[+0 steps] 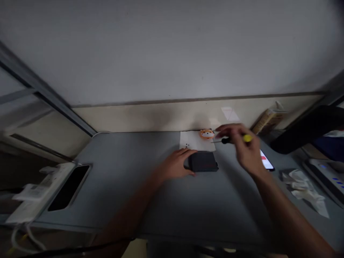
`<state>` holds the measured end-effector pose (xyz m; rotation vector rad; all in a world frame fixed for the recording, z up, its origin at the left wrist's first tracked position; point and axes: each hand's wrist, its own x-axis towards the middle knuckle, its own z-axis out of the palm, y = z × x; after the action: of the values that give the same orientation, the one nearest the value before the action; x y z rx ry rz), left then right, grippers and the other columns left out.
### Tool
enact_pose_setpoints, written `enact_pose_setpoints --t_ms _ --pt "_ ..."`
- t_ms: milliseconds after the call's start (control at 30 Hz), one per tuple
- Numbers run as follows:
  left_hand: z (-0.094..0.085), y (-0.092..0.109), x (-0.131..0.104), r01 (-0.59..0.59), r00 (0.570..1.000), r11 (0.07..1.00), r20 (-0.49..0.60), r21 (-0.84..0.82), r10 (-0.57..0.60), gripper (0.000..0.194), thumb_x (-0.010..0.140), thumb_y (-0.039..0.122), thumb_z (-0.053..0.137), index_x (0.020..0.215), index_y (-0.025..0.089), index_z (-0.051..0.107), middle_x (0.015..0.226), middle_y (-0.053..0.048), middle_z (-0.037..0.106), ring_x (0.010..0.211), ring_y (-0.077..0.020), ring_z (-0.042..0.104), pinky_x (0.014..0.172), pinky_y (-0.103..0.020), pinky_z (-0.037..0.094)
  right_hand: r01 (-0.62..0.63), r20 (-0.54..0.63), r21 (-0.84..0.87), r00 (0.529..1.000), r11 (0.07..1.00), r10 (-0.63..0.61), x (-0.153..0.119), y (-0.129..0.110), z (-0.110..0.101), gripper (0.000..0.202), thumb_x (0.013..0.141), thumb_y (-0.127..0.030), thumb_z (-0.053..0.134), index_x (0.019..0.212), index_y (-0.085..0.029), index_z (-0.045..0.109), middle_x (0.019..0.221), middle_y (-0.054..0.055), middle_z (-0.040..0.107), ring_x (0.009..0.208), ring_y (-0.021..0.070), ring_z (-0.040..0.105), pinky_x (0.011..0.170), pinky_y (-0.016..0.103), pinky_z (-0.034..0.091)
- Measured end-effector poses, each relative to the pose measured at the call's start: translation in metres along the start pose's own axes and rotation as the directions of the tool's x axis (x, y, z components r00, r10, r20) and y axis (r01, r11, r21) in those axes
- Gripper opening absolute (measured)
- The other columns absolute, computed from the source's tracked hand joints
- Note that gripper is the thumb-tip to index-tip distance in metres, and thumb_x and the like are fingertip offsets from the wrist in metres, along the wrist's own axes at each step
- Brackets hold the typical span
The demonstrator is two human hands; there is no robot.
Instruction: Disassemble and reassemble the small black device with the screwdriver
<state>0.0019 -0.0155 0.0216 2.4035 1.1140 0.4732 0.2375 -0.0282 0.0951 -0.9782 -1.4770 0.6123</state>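
My left hand (177,164) grips the left end of a flat, black rectangular case (204,162) that lies on the desk, fingers at its far edge and thumb at the near one. Raised to the right of the case, my right hand (243,143) is closed around a screwdriver (247,138) with a yellow and black handle. Its thin shaft points left over a white sheet of paper (195,139). Several tiny dark pieces, probably screws, lie on the sheet's near left part. An orange and white animal-face object (206,134) sits at the sheet's far right. The right hand is slightly blurred.
A lit phone (266,160) lies behind my right wrist, with crumpled tissue (303,188) farther right. On the left are a dark-screened phone (70,188) and a white power strip (44,193). A carton (268,120) and a black cylindrical object (303,130) stand at the back right.
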Motion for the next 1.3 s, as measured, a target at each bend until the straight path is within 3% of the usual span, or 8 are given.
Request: enact_pose_setpoints --t_ms 67,167,300,533,767,867,1033,1300 --pt "0.000 0.002 -0.001 -0.020 1.000 1.000 -0.020 0.002 0.020 0.074 0.074 0.042 0.088 0.139 0.028 0.056 0.142 -0.011 0.061 0.129 -0.0313 0.060 0.108 -0.043 0.049 -0.013 -0.216 0.203 0.975 0.979 0.057 0.008 0.007 -0.002 0.051 0.095 -0.068 0.046 0.083 -0.024 0.069 0.078 0.004 0.069 0.072 0.0188 0.067 0.064 0.032 0.053" --pt "-0.001 0.004 -0.003 -0.056 0.998 0.998 -0.039 0.023 0.057 0.066 0.078 0.041 0.085 0.136 0.024 0.058 0.137 -0.011 0.064 0.125 -0.0294 0.062 0.108 -0.042 0.050 -0.143 -0.319 0.245 0.922 0.959 0.219 0.012 0.027 -0.001 0.061 0.088 -0.078 0.045 0.070 -0.022 0.063 0.058 -0.001 0.056 0.044 0.0114 0.045 0.041 0.027 0.033" --pt "-0.002 0.003 -0.006 -0.123 0.990 0.990 -0.063 0.073 0.127 0.061 0.083 0.045 0.079 0.135 0.021 0.059 0.134 -0.012 0.066 0.123 -0.0305 0.063 0.108 -0.045 0.050 -0.385 -0.168 0.108 0.902 0.917 0.398 0.002 0.052 0.012 0.063 0.078 -0.083 0.056 0.076 -0.021 0.065 0.054 -0.001 0.056 0.049 0.0136 0.050 0.046 0.028 0.039" --pt "-0.002 -0.004 -0.006 -0.203 0.971 0.973 -0.103 0.106 0.214 0.040 0.096 0.043 0.056 0.126 0.018 0.064 0.122 -0.013 0.073 0.113 -0.0284 0.070 0.103 -0.047 0.053 -0.410 0.039 -0.001 0.911 0.912 0.410 -0.009 0.069 0.030 0.065 0.078 -0.085 0.051 0.082 -0.022 0.067 0.062 0.001 0.063 0.054 0.0148 0.050 0.054 0.029 0.040" --pt "-0.004 -0.003 -0.002 -0.155 0.973 0.988 -0.177 -0.017 0.149 0.033 0.102 0.036 0.044 0.118 0.018 0.068 0.111 -0.010 0.076 0.104 -0.0245 0.071 0.093 -0.041 0.056 -0.463 0.013 0.048 0.886 0.885 0.463 -0.006 0.066 0.027 0.062 0.076 -0.083 0.056 0.079 -0.021 0.066 0.059 0.000 0.061 0.053 0.0142 0.047 0.053 0.029 0.037" --pt "-0.003 0.002 -0.001 -0.049 0.979 0.988 -0.201 -0.144 0.019 0.035 0.104 0.036 0.040 0.113 0.019 0.069 0.101 -0.009 0.076 0.094 -0.0222 0.071 0.084 -0.035 0.056 -0.506 -0.040 0.176 0.853 0.844 0.520 -0.004 0.060 0.024 0.060 0.075 -0.081 0.058 0.076 -0.021 0.066 0.055 0.000 0.058 0.050 0.0137 0.045 0.050 0.029 0.035" --pt "0.000 0.002 0.000 0.113 0.978 0.942 -0.134 -0.316 -0.162 0.043 0.105 0.043 0.036 0.101 0.018 0.071 0.089 -0.006 0.073 0.083 -0.0209 0.068 0.077 -0.031 0.053 -0.538 -0.081 0.382 0.790 0.751 0.607 -0.004 0.057 0.021 0.053 0.069 -0.076 0.067 0.069 -0.023 0.063 0.048 -0.001 0.053 0.046 0.0128 0.044 0.046 0.028 0.030" --pt "-0.004 -0.002 0.000 0.033 0.986 0.881 -0.129 -0.471 -0.107 0.033 0.101 0.033 0.045 0.121 0.022 0.067 0.109 -0.006 0.073 0.095 -0.0217 0.066 0.083 -0.031 0.052 -0.577 0.001 0.420 0.772 0.701 0.635 -0.008 0.059 0.025 0.039 0.070 -0.060 0.067 0.062 -0.023 0.059 0.043 -0.004 0.044 0.041 0.0108 0.040 0.044 0.026 0.029"
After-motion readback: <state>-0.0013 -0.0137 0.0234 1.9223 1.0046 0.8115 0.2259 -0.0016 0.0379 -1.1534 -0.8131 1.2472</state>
